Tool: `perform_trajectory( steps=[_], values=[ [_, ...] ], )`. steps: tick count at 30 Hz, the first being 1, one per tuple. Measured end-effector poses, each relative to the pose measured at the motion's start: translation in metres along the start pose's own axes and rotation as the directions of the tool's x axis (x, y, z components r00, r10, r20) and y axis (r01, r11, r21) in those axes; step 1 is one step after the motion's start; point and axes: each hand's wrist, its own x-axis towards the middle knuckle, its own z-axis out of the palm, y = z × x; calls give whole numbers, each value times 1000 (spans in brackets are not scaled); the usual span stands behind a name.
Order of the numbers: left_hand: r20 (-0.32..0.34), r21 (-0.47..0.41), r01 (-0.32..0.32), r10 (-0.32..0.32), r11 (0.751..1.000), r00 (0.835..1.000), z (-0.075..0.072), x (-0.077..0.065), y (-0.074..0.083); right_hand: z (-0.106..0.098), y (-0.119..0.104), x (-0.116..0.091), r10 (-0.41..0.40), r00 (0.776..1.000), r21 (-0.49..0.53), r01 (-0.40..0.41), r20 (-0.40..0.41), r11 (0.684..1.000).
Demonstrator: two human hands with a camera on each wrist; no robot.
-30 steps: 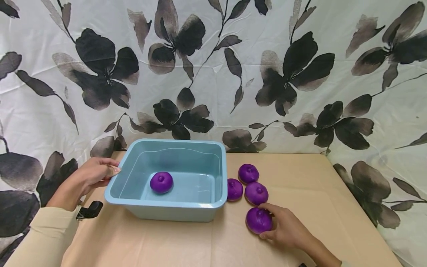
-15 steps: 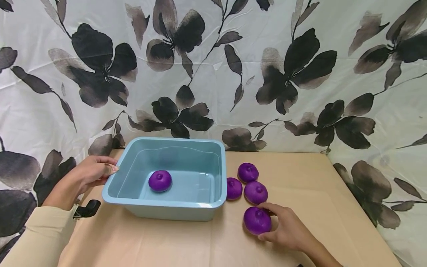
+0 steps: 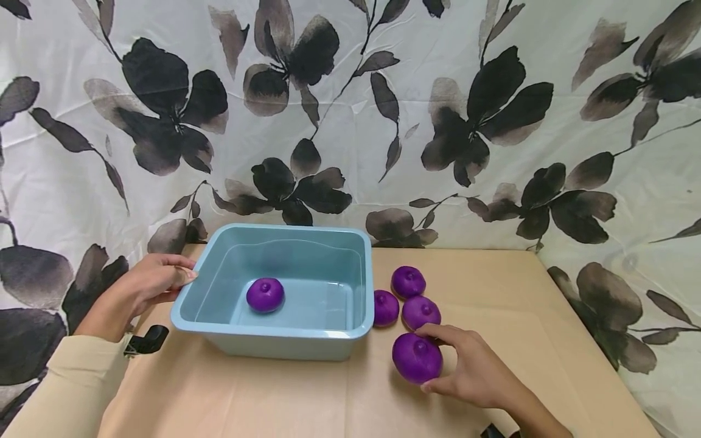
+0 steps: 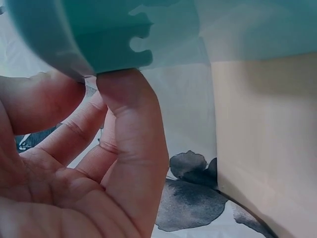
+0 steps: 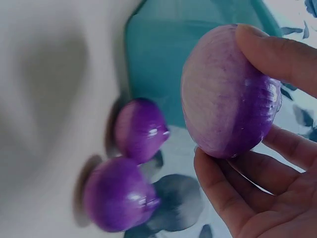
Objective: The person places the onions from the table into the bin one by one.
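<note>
Nearest me, my right hand [image 3: 471, 371] pinches one purple onion [image 3: 413, 359], thumb on the side toward me, fingers on the far side. The right wrist view shows it apart from the other onions, and it looks just clear of the worktop [image 3: 520, 316]. With 12 o'clock straight ahead of me, this onion sits at about 4 o'clock from the blue tub [image 3: 263, 332].

To hold it well, I would want thumb and fingers opposed across its widest part, as they roughly are. The skin looks glossy, so I judge a firm, even pinch safer than a hard squeeze. Lifting straight up first should avoid nudging the nearest loose onion [image 3: 421, 312], close by at 12 o'clock from my grip. Any path toward 10 o'clock would need enough height for the fingertips and the onion's underside to pass over the tub's rim.

A bit farther out, at the tub's 3 o'clock, the side onion [image 3: 387, 308] lies just beside its wall. My left hand [image 3: 156, 283] pinches the rim at 9 o'clock; a light, steady hold there should stop the tub sliding.

Inside, the tub onion [image 3: 265, 294] sits left of centre. Beyond it, the far loose onion [image 3: 408, 281] rests at 2 o'clock, before the floral cloth [image 3: 361, 134].
</note>
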Motion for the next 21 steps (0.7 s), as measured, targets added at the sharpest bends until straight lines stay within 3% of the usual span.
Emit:
perform_trajectory(
  steps=[12,21],
  values=[
    [4,-3,7,-7,1000,1000,0,1,-2,-20,-30,25,-82,996,33,81,27,996],
    [8,-3,-1,1,1000,1000,-1,3,-1,-35,-46,42,-93,994,47,90,63,995]
  ],
)
